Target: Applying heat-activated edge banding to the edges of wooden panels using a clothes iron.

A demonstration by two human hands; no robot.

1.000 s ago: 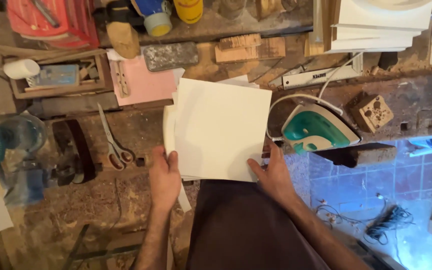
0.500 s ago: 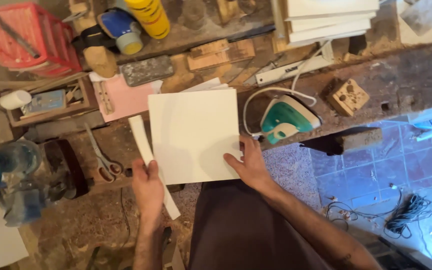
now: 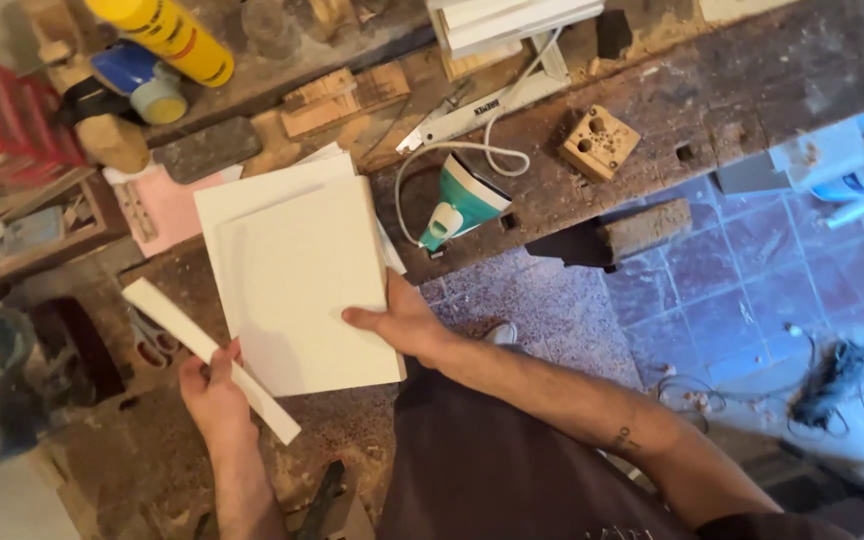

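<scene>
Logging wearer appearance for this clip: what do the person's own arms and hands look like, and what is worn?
Both forearms are bare, with no sleeves, gloves, rings or watch visible on the left hand or right hand. The right forearm carries a small dark tattoo near the elbow. A dark brown garment covers the body below.

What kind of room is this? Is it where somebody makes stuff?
Probably a home workshop. A worn wooden workbench is crowded with wood blocks, scissors and a clothes iron, and the hands hold white boards.
</scene>
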